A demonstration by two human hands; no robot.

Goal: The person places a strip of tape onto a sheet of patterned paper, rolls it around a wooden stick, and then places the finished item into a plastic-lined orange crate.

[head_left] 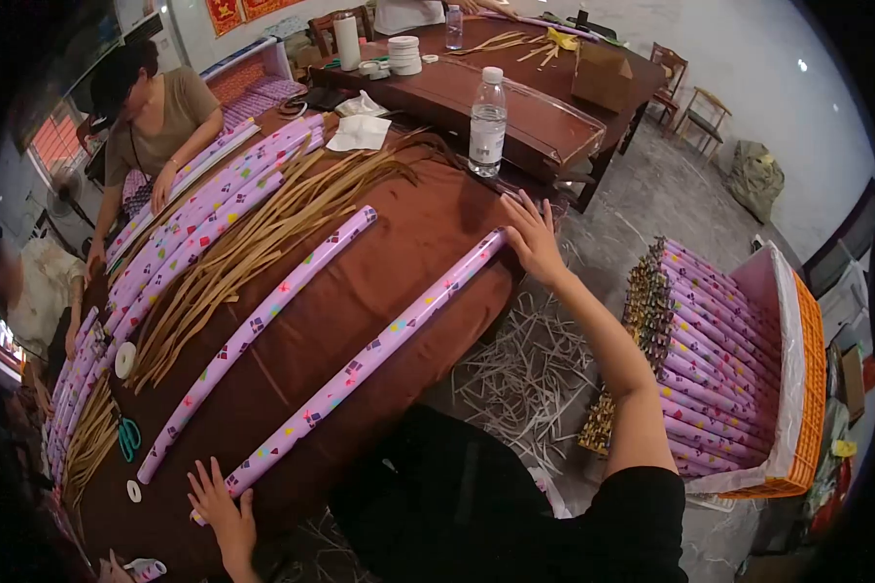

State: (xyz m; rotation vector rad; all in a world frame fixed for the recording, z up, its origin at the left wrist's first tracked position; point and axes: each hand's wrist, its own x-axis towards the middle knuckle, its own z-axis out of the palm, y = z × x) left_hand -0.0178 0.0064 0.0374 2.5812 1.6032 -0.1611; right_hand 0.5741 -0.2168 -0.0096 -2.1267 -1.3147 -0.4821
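A long purple tube with a colourful print (360,364) lies across the brown table near my body. My left hand (224,517) rests at its near end, fingers spread and stretched out. At the far end, my right hand (532,236) touches the tube with its fingers extended, not wrapped round it. Beyond it lies a second purple tube (262,330), apart from both hands. Past that is a spread of long tan strips (253,243), with several more printed tubes (204,209) behind. A clear water bottle (488,126) stands close to my right hand.
Teal scissors (128,437) and white tape rolls (124,360) lie at the table's left. An orange crate (805,379) full of purple tubes stands right, beside shredded strips (530,364) on the floor. Two people (170,107) (44,291) are across the table. Another table (515,102) stands behind.
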